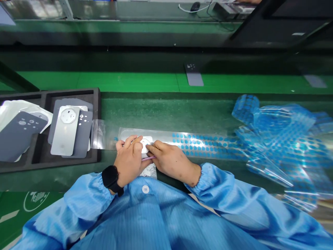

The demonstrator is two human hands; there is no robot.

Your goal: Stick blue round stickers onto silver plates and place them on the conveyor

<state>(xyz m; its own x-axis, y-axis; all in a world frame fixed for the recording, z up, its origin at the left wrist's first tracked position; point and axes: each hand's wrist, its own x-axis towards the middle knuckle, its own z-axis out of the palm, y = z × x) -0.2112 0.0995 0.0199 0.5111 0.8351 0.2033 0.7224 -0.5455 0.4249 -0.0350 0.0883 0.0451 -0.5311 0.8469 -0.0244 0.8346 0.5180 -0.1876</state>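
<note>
Your left hand (pixel 127 160) and right hand (pixel 171 161) cover most of the white part (pixel 144 144); outline not readable. Pink stick (pixel 148 158) between them: short length visible, both ends hidden. Left frame edge cuts off the foam tray (pixel 98 121) and stacked plates (pixel 18 135). Right edge cuts off the blue dot sheets (pixel 286 149). Top edge cuts off another hand (pixel 249 1). Printed mark (pixel 35 201), lower left: too small to read.

The green tabletop (pixel 161 113) carries a black foam tray (pixel 96 121) at left, a blue-dotted film strip (pixel 203 146) and crumpled blue-dotted film sheets (pixel 282 146) at right.
</note>
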